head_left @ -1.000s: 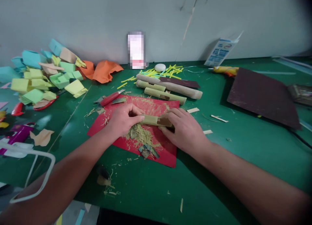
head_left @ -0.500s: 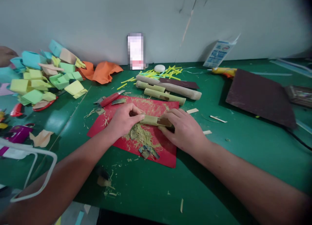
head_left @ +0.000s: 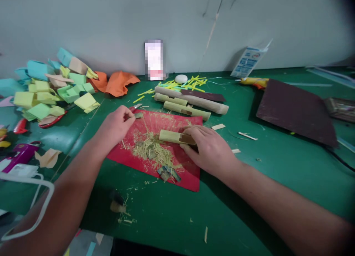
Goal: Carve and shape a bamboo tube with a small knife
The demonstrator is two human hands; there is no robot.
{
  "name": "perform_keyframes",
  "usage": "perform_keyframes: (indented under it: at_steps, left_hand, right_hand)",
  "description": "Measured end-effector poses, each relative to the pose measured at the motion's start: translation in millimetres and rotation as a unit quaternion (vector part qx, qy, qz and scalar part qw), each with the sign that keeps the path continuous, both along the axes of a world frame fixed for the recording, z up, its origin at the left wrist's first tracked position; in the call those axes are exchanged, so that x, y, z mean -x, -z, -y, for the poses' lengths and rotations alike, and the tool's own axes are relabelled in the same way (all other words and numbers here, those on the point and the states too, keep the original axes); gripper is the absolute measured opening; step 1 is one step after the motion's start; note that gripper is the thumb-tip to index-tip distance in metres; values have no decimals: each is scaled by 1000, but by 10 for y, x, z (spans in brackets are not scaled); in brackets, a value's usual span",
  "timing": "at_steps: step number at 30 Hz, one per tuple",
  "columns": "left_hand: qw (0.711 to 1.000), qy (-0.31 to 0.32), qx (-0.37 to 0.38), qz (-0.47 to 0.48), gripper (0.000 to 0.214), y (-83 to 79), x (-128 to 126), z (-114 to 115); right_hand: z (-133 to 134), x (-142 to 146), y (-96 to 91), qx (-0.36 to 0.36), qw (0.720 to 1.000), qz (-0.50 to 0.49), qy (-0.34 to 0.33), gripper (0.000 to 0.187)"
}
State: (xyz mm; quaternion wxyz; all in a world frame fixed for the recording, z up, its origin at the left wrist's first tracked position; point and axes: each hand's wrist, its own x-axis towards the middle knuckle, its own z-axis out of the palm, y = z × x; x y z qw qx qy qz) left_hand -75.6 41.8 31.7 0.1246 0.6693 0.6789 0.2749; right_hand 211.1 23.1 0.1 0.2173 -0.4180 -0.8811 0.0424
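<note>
A short piece of green bamboo [head_left: 171, 136] lies on a red mat [head_left: 177, 121], and my right hand [head_left: 209, 148] is closed on its right end. My left hand [head_left: 115, 126] is off the bamboo, at the mat's far left corner, with its fingers closed over the red-handled knife [head_left: 135, 108] lying there. Only the knife's tip shows past my fingers. A heap of pale bamboo shavings [head_left: 151, 150] and a few dark bark chips [head_left: 168, 172] lie on the mat between my hands.
Longer bamboo sticks [head_left: 191, 102] and yellow strips [head_left: 191, 81] lie behind the mat. Folded coloured paper [head_left: 52, 91] is piled at far left with orange paper [head_left: 118, 82]. A dark sandpaper sheet [head_left: 296, 110] lies at right. The table is green [head_left: 277, 167], with a wall behind.
My left hand let go of the bamboo's left end and moved up and left to the red-handled knife. My right hand stayed on the bamboo.
</note>
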Motion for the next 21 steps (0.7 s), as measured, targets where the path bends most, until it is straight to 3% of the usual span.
perform_keyframes:
  at_steps: [2, 5, 11, 15, 21]
  left_hand:
    - [995, -10, 31, -96, 9, -63, 66, 39]
    - [985, 7, 72, -155, 10, -100, 63, 93]
    - [972, 49, 116, -197, 11, -69, -9, 132]
    - [965, 60, 137, -217, 12, -144, -71, 197]
    - [966, 111, 142, -183, 9, -215, -67, 291]
  right_hand:
    - [10, 7, -4, -6, 1000, 0, -3, 15]
    - [30, 12, -16, -14, 1000, 3, -11, 15]
    - [47, 2, -50, -19, 1000, 14, -16, 16]
    - [51, 0, -44, -5, 1000, 21, -15, 17]
    - [101, -5, -76, -14, 998, 64, -2, 21]
